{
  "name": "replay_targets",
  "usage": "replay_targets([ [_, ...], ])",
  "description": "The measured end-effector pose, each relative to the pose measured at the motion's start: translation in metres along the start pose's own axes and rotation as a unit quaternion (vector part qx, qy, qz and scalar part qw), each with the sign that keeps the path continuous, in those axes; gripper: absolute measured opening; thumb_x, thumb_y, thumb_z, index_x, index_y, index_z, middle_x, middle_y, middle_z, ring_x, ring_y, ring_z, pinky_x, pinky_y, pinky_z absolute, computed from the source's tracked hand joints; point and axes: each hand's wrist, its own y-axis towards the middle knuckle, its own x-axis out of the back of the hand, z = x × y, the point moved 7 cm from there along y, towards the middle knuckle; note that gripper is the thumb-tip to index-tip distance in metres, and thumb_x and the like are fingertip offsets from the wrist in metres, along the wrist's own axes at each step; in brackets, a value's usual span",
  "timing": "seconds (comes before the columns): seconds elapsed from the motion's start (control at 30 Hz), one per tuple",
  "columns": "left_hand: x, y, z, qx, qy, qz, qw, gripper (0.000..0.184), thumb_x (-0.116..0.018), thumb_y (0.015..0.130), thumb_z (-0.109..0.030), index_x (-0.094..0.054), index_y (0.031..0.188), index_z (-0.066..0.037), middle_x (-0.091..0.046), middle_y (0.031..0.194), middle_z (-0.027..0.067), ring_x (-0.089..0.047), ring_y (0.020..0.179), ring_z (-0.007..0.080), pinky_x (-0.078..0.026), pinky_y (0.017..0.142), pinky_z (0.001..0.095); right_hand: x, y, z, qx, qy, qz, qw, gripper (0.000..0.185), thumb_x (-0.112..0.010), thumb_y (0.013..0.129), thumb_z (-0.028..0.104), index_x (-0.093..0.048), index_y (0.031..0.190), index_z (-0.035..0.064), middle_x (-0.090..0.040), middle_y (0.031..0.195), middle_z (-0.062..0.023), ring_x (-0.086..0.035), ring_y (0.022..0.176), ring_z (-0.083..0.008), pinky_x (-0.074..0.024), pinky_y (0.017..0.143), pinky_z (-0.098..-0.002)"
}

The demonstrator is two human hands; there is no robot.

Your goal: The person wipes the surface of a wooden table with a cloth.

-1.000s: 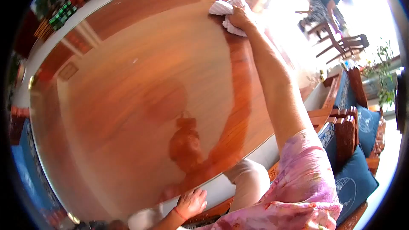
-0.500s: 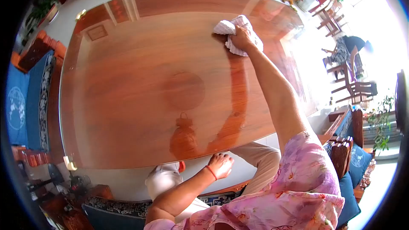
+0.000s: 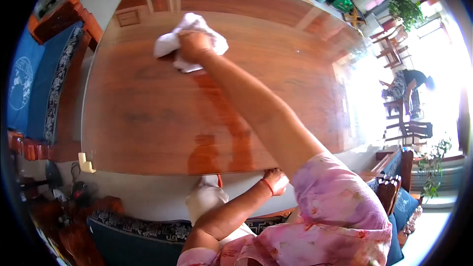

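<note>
Leftward across the glass-topped wooden table (image 3: 305, 79) since the earlier frame, the white cloth (image 3: 167, 44) now lies bunched in the right hand's (image 3: 194, 45) grip, toward the far-left part. Its long axis runs roughly left to right, 1 lobe pointing left. Open tabletop is widest rightward, narrower toward the far edge. The left hand (image 3: 277, 182) curls beside the near edge; whether it grips anything, I cannot tell.

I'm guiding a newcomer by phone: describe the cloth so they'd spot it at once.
Find the large glossy brown table filling the middle of the view. On its far half, left of centre, the person's right hand holds a cloth. It is whitish, bunched and crumpled, unlike the smooth surface around it or the pink floral sleeve nearer the camera.
</note>
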Motion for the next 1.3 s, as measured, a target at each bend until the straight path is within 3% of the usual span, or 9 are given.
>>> replay_targets([
  [0.17, 0.013, -0.017, 0.016, -0.025, -0.246, -0.123, 0.961, 0.04, -0.042, 0.096, -0.025, -0.041, 0.132, -0.01, -0.041, 0.138, 0.0085, -0.038, 0.126, 0.0204, -0.032, 0.105, 0.0365, -0.016, -0.025, 0.076, 0.128, 0.015, -0.033, 0.991, 0.035, -0.057, 0.079, 0.023, -0.06, 0.11, 0.0071, -0.061, 0.115, -0.0126, -0.058, 0.108, -0.0243, -0.0455, 0.09, -0.038],
  [0.27, -0.001, -0.024, 0.022, 0.043, -0.524, -0.092, 0.846, 0.032, -0.04, 0.098, -0.025, -0.051, 0.123, -0.008, -0.05, 0.129, 0.0063, -0.044, 0.118, 0.0159, -0.036, 0.101, 0.0328, -0.015, -0.067, 0.09, 0.169, 0.007, -0.053, 0.984, 0.042, -0.06, 0.075, 0.024, -0.058, 0.114, 0.0067, -0.058, 0.118, -0.0109, -0.055, 0.111, -0.0228, -0.042, 0.094, -0.0361],
  [0.33, -0.007, -0.031, 0.025, 0.08, -0.508, -0.053, 0.856, 0.033, -0.043, 0.097, -0.026, -0.054, 0.121, -0.008, -0.053, 0.125, 0.0069, -0.048, 0.115, 0.0169, -0.039, 0.098, 0.0336, -0.015, -0.076, 0.073, 0.136, 0.025, -0.063, 0.988, 0.042, -0.06, 0.075, 0.024, -0.058, 0.113, 0.0071, -0.058, 0.117, -0.0094, -0.053, 0.113, -0.0222, -0.0407, 0.095, -0.037],
  [0.43, 0.002, -0.039, 0.033, 0.1, -0.182, 0.01, 0.978, 0.04, -0.05, 0.089, -0.031, -0.052, 0.122, -0.008, -0.055, 0.122, 0.011, -0.051, 0.112, 0.0244, -0.042, 0.094, 0.04, -0.009, -0.089, 0.031, 0.07, 0.032, -0.08, 0.994, 0.041, -0.06, 0.077, 0.028, -0.058, 0.113, 0.0091, -0.058, 0.116, -0.0068, -0.052, 0.112, -0.0215, -0.0387, 0.095, -0.0376],
  [0.5, 0.009, -0.049, 0.032, 0.104, 0.047, 0.054, 0.992, 0.046, -0.055, 0.084, -0.034, -0.05, 0.123, -0.008, -0.056, 0.12, 0.0137, -0.054, 0.11, 0.0294, -0.044, 0.091, 0.0442, 0.001, -0.106, -0.014, 0.015, 0.046, -0.094, 0.994, 0.039, -0.061, 0.076, 0.028, -0.058, 0.111, 0.0095, -0.058, 0.115, -0.0068, -0.052, 0.112, -0.0221, -0.0395, 0.094, -0.0387],
  [0.57, 0.033, -0.076, 0.022, 0.109, 0.044, -0.055, 0.992, 0.031, -0.061, 0.078, -0.028, -0.053, 0.098, -0.005, -0.06, 0.098, 0.0137, -0.059, 0.094, 0.0333, -0.048, 0.079, 0.045, 0.009, -0.123, -0.072, -0.045, 0.067, -0.108, 0.991, 0.039, -0.063, 0.074, 0.026, -0.058, 0.109, 0.0091, -0.058, 0.115, -0.0081, -0.052, 0.114, -0.0233, -0.0407, 0.094, -0.0407],
  [0.7, 0.079, -0.123, -0.008, 0.151, 0.109, -0.214, 0.959, 0.037, -0.065, 0.074, -0.017, -0.056, 0.108, -0.004, -0.063, 0.1, 0.0122, -0.06, 0.091, 0.0303, -0.045, 0.083, 0.0411, 0.016, -0.161, -0.195, -0.165, 0.057, -0.11, 0.979, 0.04, -0.064, 0.074, 0.029, -0.058, 0.109, 0.0094, -0.058, 0.116, -0.009, -0.053, 0.113, -0.025, -0.0396, 0.096, -0.0434],
  [0.87, 0.079, -0.202, -0.021, 0.271, 0.191, -0.322, 0.887, 0.037, -0.059, 0.078, -0.02, -0.054, 0.111, -0.004, -0.055, 0.118, 0.0134, -0.05, 0.114, 0.0317, -0.024, 0.103, 0.0565, 0.046, -0.243, -0.331, -0.288, 0.029, -0.097, 0.952, 0.04, -0.058, 0.08, 0.026, -0.055, 0.117, 0.0099, -0.056, 0.121, -0.0082, -0.051, 0.117, -0.0239, -0.0387, 0.098, -0.0383],
  [1.3, 0.057, -0.224, -0.009, 0.473, 0.282, -0.28, 0.786, 0.064, -0.067, 0.071, -0.025, -0.046, 0.124, 0.003, -0.037, 0.136, 0.0233, -0.037, 0.124, 0.0399, -0.032, 0.103, 0.046, 0.079, -0.483, -0.577, -0.509, 0.046, -0.163, 0.844, 0.042, -0.061, 0.077, 0.025, -0.059, 0.116, 0.0089, -0.06, 0.118, -0.0145, -0.054, 0.114, -0.0286, -0.043, 0.095, -0.0392],
])
